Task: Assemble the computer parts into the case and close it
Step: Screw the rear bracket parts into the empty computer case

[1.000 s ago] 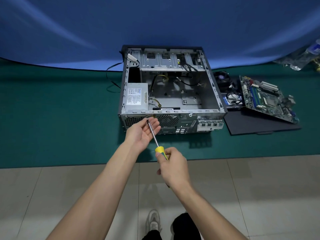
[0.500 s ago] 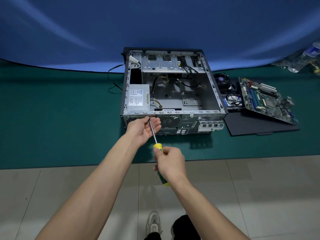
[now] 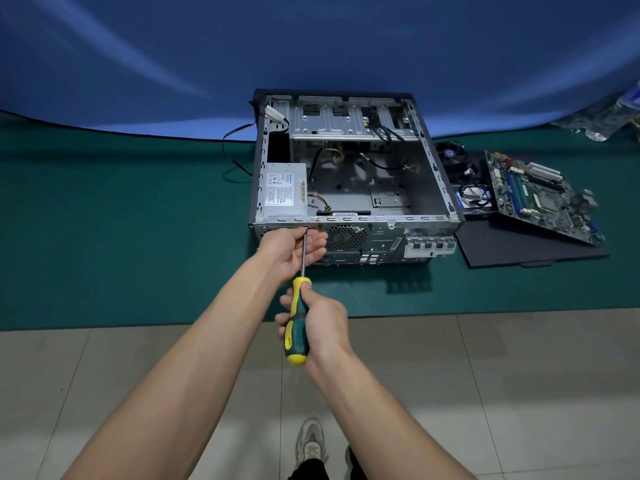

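- Blue backdrop (image 3: pixel 311 46) hangs beyond both hands, with a green mat (image 3: pixel 121 237) spread under them and tiled floor (image 3: pixel 519 393) nearer the person.
- Computer case (image 3: pixel 349 174) lies open on the mat just ahead of the hands, its rear panel facing them.
- Power supply (image 3: pixel 284 190) sits inside the case, right behind the left hand.
- Black side panel (image 3: pixel 519 247) lies flat on the mat, off to the right of the right hand.
- Motherboard (image 3: pixel 540 195) rests tilted over that panel, well apart from both hands.
- Left hand (image 3: pixel 294 251) is cupped loosely at the rear panel, fingers relaxed beside the metal shaft.
- Right hand (image 3: pixel 320 327) is wrapped around the handle of the screwdriver (image 3: pixel 298 317), nearer the person than the left hand.
- Screwdriver tip meets the rear panel's upper edge, just above the left hand.
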### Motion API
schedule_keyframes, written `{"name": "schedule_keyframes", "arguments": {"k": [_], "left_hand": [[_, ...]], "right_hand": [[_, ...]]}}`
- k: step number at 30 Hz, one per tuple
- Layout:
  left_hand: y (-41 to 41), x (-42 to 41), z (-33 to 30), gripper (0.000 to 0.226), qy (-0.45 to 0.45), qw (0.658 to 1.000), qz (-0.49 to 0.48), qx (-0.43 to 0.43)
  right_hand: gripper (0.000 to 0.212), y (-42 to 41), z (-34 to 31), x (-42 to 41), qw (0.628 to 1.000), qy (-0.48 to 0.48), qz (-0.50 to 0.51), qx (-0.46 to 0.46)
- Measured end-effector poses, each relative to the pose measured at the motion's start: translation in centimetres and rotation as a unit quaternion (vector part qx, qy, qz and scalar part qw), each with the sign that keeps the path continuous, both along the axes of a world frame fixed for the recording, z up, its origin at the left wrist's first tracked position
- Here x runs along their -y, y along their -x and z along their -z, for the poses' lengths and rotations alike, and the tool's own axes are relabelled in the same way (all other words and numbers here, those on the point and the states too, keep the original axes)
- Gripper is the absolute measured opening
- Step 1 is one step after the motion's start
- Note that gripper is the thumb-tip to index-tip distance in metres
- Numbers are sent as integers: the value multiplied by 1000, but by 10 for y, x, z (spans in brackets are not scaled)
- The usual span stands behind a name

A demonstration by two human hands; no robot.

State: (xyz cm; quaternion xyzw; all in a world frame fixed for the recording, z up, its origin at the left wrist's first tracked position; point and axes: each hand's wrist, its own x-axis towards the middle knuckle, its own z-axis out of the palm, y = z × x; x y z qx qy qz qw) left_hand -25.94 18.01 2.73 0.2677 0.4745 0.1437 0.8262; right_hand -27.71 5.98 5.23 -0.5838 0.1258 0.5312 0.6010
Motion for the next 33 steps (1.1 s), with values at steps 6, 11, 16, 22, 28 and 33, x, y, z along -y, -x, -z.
{"name": "schedule_keyframes", "arguments": {"k": [6,11,16,22,28,33], "left_hand": [[1,-4,1,33,11,1000,4,9],[5,-5,1,32,2,999,37,-5],[19,-10,-4,29,-51,981,177,-61],[9,-7,-1,22,-109,977,146,-112],[11,-7,6,14,-128,977,122,-121],[17,-13,-5,23,-117,954,253,-111]], "right_hand": [[24,-1,2,0,999,10,-29,15],[32,1,6,2,997,-38,-3,-68],[44,-9,16,4,982,-86,11,-167],[32,-17,23,12,994,-42,-52,-82],[31,-17,25,13,995,-44,-52,-68],[47,-20,19,10,982,-91,-62,-153]]}}
